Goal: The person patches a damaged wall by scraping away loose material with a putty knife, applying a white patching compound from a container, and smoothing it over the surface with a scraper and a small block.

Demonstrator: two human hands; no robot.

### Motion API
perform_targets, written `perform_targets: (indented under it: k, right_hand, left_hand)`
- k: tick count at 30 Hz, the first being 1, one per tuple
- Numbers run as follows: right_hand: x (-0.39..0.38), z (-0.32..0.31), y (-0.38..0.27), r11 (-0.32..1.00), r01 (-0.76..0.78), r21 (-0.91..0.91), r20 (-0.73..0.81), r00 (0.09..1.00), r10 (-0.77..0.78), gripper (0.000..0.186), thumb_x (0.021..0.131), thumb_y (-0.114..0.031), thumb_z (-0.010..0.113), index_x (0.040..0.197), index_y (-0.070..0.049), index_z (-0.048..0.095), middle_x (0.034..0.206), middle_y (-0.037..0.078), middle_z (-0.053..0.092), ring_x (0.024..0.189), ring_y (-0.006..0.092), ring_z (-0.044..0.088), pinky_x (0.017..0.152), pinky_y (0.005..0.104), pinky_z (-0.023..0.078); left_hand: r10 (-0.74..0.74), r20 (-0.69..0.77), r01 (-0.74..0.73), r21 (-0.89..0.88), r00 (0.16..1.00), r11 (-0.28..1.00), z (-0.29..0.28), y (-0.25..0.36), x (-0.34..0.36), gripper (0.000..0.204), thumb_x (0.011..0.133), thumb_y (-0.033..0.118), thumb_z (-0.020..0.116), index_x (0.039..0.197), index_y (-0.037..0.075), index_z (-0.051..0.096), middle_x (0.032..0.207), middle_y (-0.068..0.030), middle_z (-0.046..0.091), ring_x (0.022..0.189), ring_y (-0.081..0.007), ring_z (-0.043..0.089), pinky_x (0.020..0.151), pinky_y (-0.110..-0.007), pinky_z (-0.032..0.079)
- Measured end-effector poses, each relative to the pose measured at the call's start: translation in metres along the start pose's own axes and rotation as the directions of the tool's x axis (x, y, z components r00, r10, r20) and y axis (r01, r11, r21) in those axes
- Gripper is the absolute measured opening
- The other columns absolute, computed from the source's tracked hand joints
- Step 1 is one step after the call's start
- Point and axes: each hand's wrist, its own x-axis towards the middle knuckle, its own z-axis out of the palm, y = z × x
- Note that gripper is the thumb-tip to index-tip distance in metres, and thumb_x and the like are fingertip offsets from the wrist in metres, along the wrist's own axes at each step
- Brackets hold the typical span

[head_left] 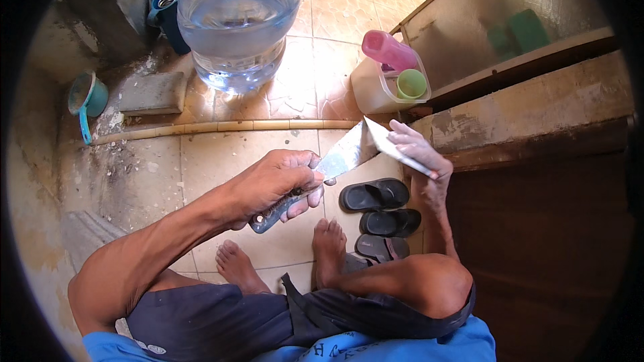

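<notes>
My left hand grips the dark, worn handle of a putty knife, fingers wrapped round it and thumb toward the blade. The broad metal blade points up and to the right and carries whitish smears. My right hand holds a thin, white, flat piece tilted beside the blade's tip; its exact kind is hard to make out. One corner of that piece comes close to the blade's end; whether they touch, I cannot tell. Pale dust covers the fingers of both hands.
Black sandals lie on the tiles below my right hand. A ridge crosses the floor. Beyond it stand a large water bottle and a tub with pink and green containers. A teal dipper and grey block are at left.
</notes>
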Motion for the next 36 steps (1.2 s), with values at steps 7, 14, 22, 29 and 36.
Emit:
perform_targets:
  k: [7, 14, 22, 29, 36]
  right_hand:
    - [-0.019, 0.005, 0.032, 0.951, -0.122, -0.283, -0.151, 0.985, 0.082, 0.022, 0.091, -0.004, 0.061, 0.112, 0.0, 0.069, 0.115, 0.014, 0.07, 0.116, 0.0308, 0.061, 0.102, 0.0396, 0.045]
    - [-0.01, -0.015, -0.029, 0.758, 0.132, -0.639, 0.017, 0.987, -0.158, 0.024, 0.086, -0.003, 0.065, 0.109, -0.006, 0.071, 0.111, 0.011, 0.071, 0.108, 0.0274, 0.065, 0.095, 0.0394, 0.048]
    - [-0.004, 0.003, -0.061, 0.449, 0.278, -0.849, 0.228, 0.96, -0.163, 0.03, 0.08, -0.013, 0.07, 0.11, -0.014, 0.072, 0.114, 0.002, 0.07, 0.108, 0.0221, 0.063, 0.087, 0.0373, 0.047]
    - [-0.049, -0.052, -0.034, 0.768, -0.29, -0.571, 0.167, 0.875, 0.454, 0.028, 0.089, 0.0, 0.06, 0.116, -0.005, 0.068, 0.108, 0.012, 0.069, 0.097, 0.0284, 0.066, 0.088, 0.0355, 0.051]
    - [0.001, -0.122, -0.043, 0.161, 0.162, -0.973, 0.201, 0.944, 0.263, 0.033, 0.082, -0.002, 0.064, 0.114, -0.007, 0.069, 0.109, 0.008, 0.065, 0.101, 0.0279, 0.061, 0.085, 0.0408, 0.049]
  left_hand:
    - [0.055, -0.051, -0.048, 0.13, 0.997, 0.99, 0.011, 0.003, -0.004, 0.018, 0.098, 0.018, 0.05, 0.101, 0.001, 0.053, 0.078, -0.0022, 0.057, 0.055, -0.0049, 0.05, 0.05, -0.019, 0.042]
    - [0.063, -0.165, -0.018, 0.262, 0.984, 0.965, 0.016, 0.003, -0.006, 0.019, 0.1, 0.02, 0.05, 0.101, 0.002, 0.054, 0.077, 0.0001, 0.054, 0.059, -0.0039, 0.049, 0.053, -0.02, 0.042]
    - [0.033, -0.14, 0.008, 0.284, 0.99, 0.959, 0.027, 0.008, 0.004, 0.022, 0.101, 0.023, 0.051, 0.108, 0.002, 0.055, 0.078, 0.0014, 0.054, 0.059, -0.0038, 0.048, 0.051, -0.02, 0.042]
    - [0.172, -0.239, -0.047, 0.453, 0.956, 0.89, 0.015, 0.022, -0.007, 0.024, 0.098, 0.026, 0.051, 0.104, 0.003, 0.056, 0.075, -0.0001, 0.055, 0.056, -0.005, 0.049, 0.046, -0.02, 0.038]
    - [0.239, -0.176, -0.087, 0.605, 0.955, 0.791, 0.02, 0.02, -0.013, 0.026, 0.099, 0.029, 0.05, 0.1, 0.003, 0.055, 0.068, -0.0007, 0.051, 0.055, -0.0073, 0.048, 0.047, -0.024, 0.039]
